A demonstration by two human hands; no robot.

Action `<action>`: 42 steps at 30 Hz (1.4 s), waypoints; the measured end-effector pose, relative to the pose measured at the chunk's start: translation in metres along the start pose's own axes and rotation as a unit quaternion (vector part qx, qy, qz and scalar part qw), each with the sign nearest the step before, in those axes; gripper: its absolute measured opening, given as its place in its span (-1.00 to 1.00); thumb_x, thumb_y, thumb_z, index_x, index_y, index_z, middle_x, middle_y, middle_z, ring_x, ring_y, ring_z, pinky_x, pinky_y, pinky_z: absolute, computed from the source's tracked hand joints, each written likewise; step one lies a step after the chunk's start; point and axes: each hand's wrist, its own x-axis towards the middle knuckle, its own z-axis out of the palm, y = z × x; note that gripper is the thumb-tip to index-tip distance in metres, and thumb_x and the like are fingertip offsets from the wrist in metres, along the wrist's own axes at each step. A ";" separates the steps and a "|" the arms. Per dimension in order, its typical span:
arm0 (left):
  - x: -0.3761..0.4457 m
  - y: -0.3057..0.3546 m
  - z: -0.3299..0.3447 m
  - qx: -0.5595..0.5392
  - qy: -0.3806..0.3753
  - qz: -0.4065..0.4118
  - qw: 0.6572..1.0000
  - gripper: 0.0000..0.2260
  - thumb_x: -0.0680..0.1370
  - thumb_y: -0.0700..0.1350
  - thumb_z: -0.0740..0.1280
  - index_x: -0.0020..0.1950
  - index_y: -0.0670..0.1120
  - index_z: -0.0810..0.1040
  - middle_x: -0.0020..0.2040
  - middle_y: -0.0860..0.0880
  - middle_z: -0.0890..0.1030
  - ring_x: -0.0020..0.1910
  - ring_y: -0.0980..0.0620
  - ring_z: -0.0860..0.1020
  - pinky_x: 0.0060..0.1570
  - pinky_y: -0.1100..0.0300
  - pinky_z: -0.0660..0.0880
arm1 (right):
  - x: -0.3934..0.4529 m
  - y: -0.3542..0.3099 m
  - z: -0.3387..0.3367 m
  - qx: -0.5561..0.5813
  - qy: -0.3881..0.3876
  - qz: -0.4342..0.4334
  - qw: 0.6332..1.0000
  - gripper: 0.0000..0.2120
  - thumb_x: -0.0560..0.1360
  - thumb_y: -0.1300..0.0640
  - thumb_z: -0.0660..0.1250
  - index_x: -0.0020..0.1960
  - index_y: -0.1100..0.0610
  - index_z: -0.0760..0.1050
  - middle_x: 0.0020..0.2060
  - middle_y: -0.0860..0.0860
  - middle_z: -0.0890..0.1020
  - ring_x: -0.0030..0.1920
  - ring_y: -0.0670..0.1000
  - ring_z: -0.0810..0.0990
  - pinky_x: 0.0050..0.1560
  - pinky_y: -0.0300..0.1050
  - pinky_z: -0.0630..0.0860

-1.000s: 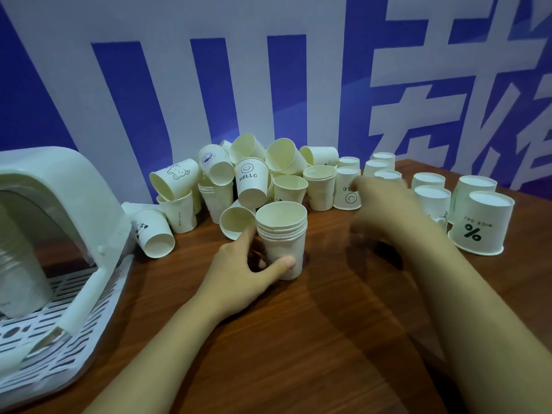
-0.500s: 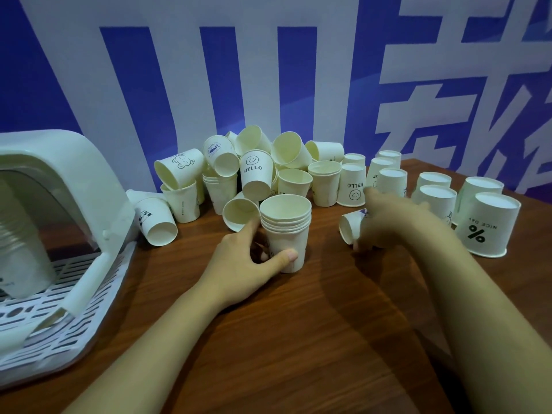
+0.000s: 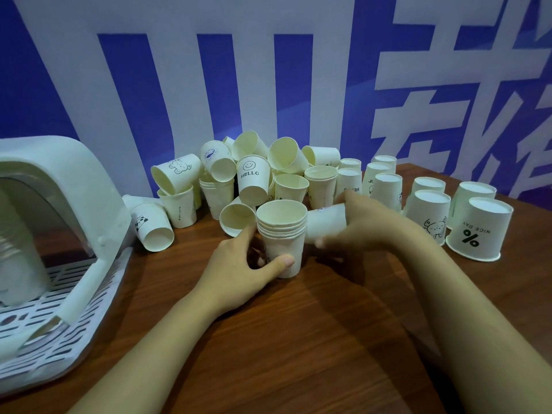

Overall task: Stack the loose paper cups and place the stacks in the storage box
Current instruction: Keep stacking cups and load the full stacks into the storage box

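Left hand (image 3: pixel 239 264) is steadying the upright cup stack (image 3: pixel 282 234) on the worktop (image 3: pixel 298 339). Right hand (image 3: pixel 358 225) is gripping a sideways loose cup (image 3: pixel 325 222), slightly blurred. Next: upright it, nest it in.

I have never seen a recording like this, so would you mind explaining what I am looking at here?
There is no machine here: a person wears a camera on the head, looking down at their own bare hands. On the wooden table lie many loose paper cups, some upright, some tipped, some upside down. The left hand steadies a stack of nested cups. The right hand holds a single cup on its side beside that stack. The white storage box stands at the left.
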 end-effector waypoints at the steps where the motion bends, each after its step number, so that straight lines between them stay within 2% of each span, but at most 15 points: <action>1: 0.000 0.000 0.000 0.000 0.002 0.001 1.000 -0.57 0.46 0.28 0.50 0.25 0.21 0.51 -0.08 0.15 0.68 -0.14 0.16 0.63 -0.15 0.25 0.51 | -0.002 -0.002 -0.002 0.041 0.027 -0.013 0.999 -0.20 0.35 -0.19 0.60 0.42 0.03 0.31 0.29 0.03 0.52 0.21 0.08 0.50 0.29 0.07 0.48; 3: 0.000 0.000 0.001 0.003 0.003 0.004 1.000 -0.56 0.44 0.31 0.49 0.24 0.21 0.51 -0.09 0.16 0.68 -0.14 0.17 0.63 -0.15 0.26 0.51 | -0.003 -0.006 -0.005 0.136 0.107 -0.027 0.984 -0.16 0.35 -0.17 0.61 0.47 0.07 0.31 0.30 0.03 0.52 0.25 0.07 0.51 0.16 -0.08 0.45; 6: 0.000 -0.001 0.001 0.003 0.005 0.006 1.000 -0.55 0.43 0.33 0.48 0.24 0.20 0.51 -0.11 0.15 0.67 -0.15 0.17 0.63 -0.16 0.24 0.51 | -0.002 -0.012 -0.004 0.284 0.204 -0.047 0.936 -0.06 0.31 -0.11 0.66 0.53 0.03 0.25 0.21 -0.03 0.51 0.24 0.05 0.52 0.19 -0.08 0.48; 11: 0.001 -0.001 0.000 0.007 0.002 0.005 1.000 -0.57 0.46 0.27 0.50 0.26 0.19 0.51 -0.12 0.15 0.67 -0.14 0.17 0.63 -0.14 0.21 0.54 | -0.007 -0.027 0.004 0.329 0.301 -0.132 0.885 -0.30 0.38 -0.10 0.61 0.44 -0.03 0.42 0.20 -0.22 0.52 0.13 -0.18 0.53 0.21 -0.13 0.53; 14: 0.000 0.000 0.000 0.006 -0.002 0.006 1.000 -0.52 0.44 0.34 0.47 0.27 0.19 0.51 -0.11 0.16 0.66 -0.14 0.18 0.63 -0.14 0.20 0.55 | -0.015 -0.037 0.005 0.364 0.347 -0.170 0.847 -0.40 0.44 -0.08 0.58 0.40 -0.04 0.46 0.22 -0.21 0.59 0.13 -0.31 0.55 0.15 -0.27 0.56; 16: 0.000 0.000 0.000 0.005 -0.004 0.002 1.000 -0.52 0.42 0.37 0.44 0.25 0.18 0.51 -0.10 0.15 0.67 -0.13 0.17 0.63 -0.12 0.14 0.58 | -0.019 -0.042 0.006 0.399 0.348 -0.190 0.827 -0.40 0.45 -0.06 0.57 0.42 -0.04 0.43 0.23 -0.18 0.61 0.17 -0.30 0.57 0.09 -0.35 0.55; 20: 0.000 -0.001 0.002 0.001 0.002 0.004 1.000 -0.56 0.42 0.33 0.44 0.22 0.19 0.52 -0.15 0.10 0.67 -0.17 0.12 0.64 -0.09 0.02 0.60 | -0.019 -0.051 0.020 0.367 0.275 -0.227 0.859 -0.37 0.45 -0.06 0.56 0.44 -0.03 0.41 0.25 -0.14 0.59 0.25 -0.17 0.57 0.24 -0.01 0.59; 24: 0.002 -0.002 0.001 0.004 -0.003 0.002 1.000 -0.49 0.40 0.35 0.40 0.29 0.21 0.49 -0.12 0.10 0.68 -0.14 0.14 0.65 -0.07 -0.01 0.61 | -0.018 -0.053 0.033 0.315 0.239 -0.244 0.886 -0.28 0.44 -0.01 0.58 0.50 0.04 0.34 0.31 -0.14 0.46 0.44 -0.05 0.42 0.41 0.10 0.46; 27: 0.002 -0.002 0.002 0.009 -0.003 0.005 1.000 -0.49 0.41 0.35 0.41 0.29 0.20 0.50 -0.12 0.11 0.67 -0.15 0.14 0.64 -0.07 -0.02 0.61 | -0.020 -0.053 0.028 0.315 0.239 -0.234 0.888 -0.20 0.37 0.02 0.64 0.50 0.02 0.34 0.27 -0.14 0.50 0.32 -0.11 0.49 0.37 -0.04 0.48; 29: 0.002 -0.001 0.002 0.003 -0.005 0.004 1.000 -0.51 0.40 0.35 0.40 0.25 0.17 0.51 -0.14 0.09 0.67 -0.16 0.13 0.64 -0.08 -0.06 0.60 | -0.021 -0.054 0.023 0.309 0.244 -0.235 0.889 -0.10 0.31 0.00 0.68 0.52 0.02 0.31 0.23 -0.15 0.52 0.25 -0.16 0.50 0.31 -0.23 0.47; 31: 0.000 0.000 0.001 -0.004 -0.004 -0.003 1.000 -0.52 0.39 0.36 0.39 0.20 0.13 0.52 -0.14 0.09 0.66 -0.16 0.12 0.64 -0.08 -0.06 0.60 | -0.022 -0.055 0.021 0.312 0.235 -0.235 0.890 0.00 0.26 -0.05 0.70 0.55 0.00 0.24 0.21 -0.16 0.50 0.22 -0.19 0.48 0.20 -0.46 0.38; 33: 0.000 0.001 0.002 0.000 -0.004 -0.004 1.000 -0.54 0.39 0.36 0.38 0.16 0.13 0.51 -0.15 0.10 0.66 -0.17 0.14 0.63 -0.09 -0.03 0.61 | -0.021 -0.055 0.022 0.315 0.224 -0.228 0.893 0.05 0.24 -0.09 0.70 0.57 -0.01 0.20 0.20 -0.16 0.47 0.22 -0.19 0.46 0.13 -0.57 0.31; 36: 0.000 0.001 0.002 0.004 -0.004 -0.006 1.000 -0.54 0.39 0.36 0.39 0.17 0.15 0.49 -0.14 0.10 0.66 -0.15 0.14 0.64 -0.07 -0.04 0.61 | -0.020 -0.055 0.026 0.324 0.214 -0.217 0.896 0.07 0.24 -0.08 0.70 0.58 0.01 0.18 0.21 -0.15 0.46 0.23 -0.17 0.45 0.12 -0.60 0.30; 40: 0.000 0.001 0.002 0.003 -0.010 -0.007 1.000 -0.50 0.40 0.36 0.40 0.24 0.15 0.50 -0.12 0.09 0.67 -0.13 0.12 0.65 -0.04 -0.08 0.61 | -0.019 -0.055 0.029 0.332 0.220 -0.206 0.894 0.18 0.23 -0.08 0.71 0.63 0.01 0.06 0.31 -0.10 0.45 0.33 -0.16 0.39 0.27 -0.39 0.28; 42: 0.000 0.002 0.002 0.002 -0.011 -0.008 1.000 -0.51 0.40 0.35 0.40 0.23 0.14 0.50 -0.13 0.09 0.67 -0.14 0.11 0.65 -0.05 -0.09 0.61 | -0.018 -0.056 0.030 0.323 0.223 -0.202 0.897 0.17 0.23 -0.09 0.70 0.63 0.00 0.07 0.35 -0.07 0.47 0.36 -0.13 0.41 0.26 -0.37 0.29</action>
